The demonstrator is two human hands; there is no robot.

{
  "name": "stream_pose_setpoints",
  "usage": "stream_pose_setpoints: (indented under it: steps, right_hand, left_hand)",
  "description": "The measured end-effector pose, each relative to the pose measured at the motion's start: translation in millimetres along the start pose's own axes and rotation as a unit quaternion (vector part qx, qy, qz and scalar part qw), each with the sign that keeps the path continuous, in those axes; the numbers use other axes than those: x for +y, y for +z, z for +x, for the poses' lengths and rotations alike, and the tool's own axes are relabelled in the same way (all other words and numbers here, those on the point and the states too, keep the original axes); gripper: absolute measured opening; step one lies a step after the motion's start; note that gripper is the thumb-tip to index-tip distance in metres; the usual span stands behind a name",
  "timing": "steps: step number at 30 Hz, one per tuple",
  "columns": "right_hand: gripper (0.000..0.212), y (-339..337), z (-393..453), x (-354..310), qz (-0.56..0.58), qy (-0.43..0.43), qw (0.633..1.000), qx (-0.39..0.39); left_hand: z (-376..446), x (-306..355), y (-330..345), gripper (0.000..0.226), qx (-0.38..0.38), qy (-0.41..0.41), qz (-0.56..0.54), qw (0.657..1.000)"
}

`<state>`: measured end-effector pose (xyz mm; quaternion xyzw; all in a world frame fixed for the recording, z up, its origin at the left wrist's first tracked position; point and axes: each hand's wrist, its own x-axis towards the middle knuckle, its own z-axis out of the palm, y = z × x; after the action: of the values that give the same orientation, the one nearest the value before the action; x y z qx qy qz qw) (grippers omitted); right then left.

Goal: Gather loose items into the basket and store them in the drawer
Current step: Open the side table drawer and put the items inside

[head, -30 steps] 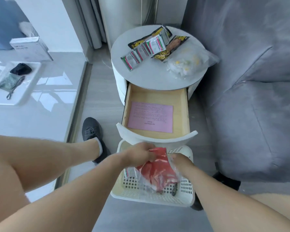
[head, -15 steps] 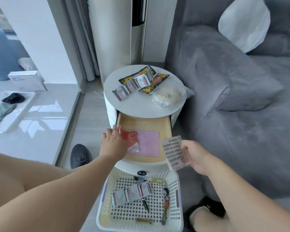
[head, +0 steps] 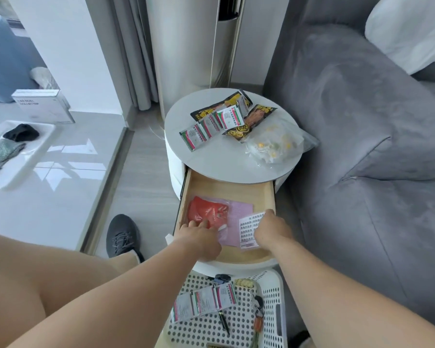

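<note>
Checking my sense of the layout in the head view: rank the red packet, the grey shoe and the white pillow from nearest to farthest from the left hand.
From the left hand:
1. Red packet, in the drawer, at its fingertips.
2. Grey shoe, on the floor to the left.
3. White pillow, on the sofa, far upper right.

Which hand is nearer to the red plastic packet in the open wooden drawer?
Left. The left hand touches the red plastic packet at its near edge. The right hand lies further right, on the white printed sachet.
</note>
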<state>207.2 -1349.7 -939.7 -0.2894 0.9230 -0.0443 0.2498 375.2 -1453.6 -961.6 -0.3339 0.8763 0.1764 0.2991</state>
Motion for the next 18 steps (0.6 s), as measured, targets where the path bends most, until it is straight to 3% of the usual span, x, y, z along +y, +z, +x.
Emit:
stream_pose_setpoints:
  steps: [2, 5, 8, 12, 14, 16, 18]
  right_hand:
    - [0.041, 4, -2, -1, -0.082, -0.028, 0.996, 0.016]
    - [0.042, 7, -6, -9, -0.208, -0.107, 0.967, 0.101]
    - [0.038, 13, -2, -11, -0.246, -0.160, 0.947, 0.126]
    - [0.065, 24, 10, -4, -0.201, -0.184, 0.961, 0.032]
    - [0.075, 30, 11, -3, -0.214, -0.199, 0.956, -0.013]
    - [0.071, 32, 11, -1, -0.226, -0.201, 0.953, -0.019]
    - [0.056, 27, 10, 4, -0.227, -0.190, 0.955, -0.004]
  left_hand:
    - [4, 3, 2, 0.071, -0.009, -0.019, -0.004, 1.000]
    - [1, 7, 4, 0.067, 0.030, -0.047, 0.006, 0.998]
    - [-2, 8, 7, 0.061, 0.059, -0.069, 0.011, 0.996]
    - [-3, 5, 6, 0.062, 0.084, -0.036, 0.011, 0.996]
    - [-2, 3, 4, 0.066, 0.052, 0.005, 0.009, 0.999]
    - [-1, 2, 3, 0.066, 0.007, 0.008, 0.001, 1.000]
    - [0, 4, 3, 0.063, 0.009, -0.016, -0.009, 1.000]
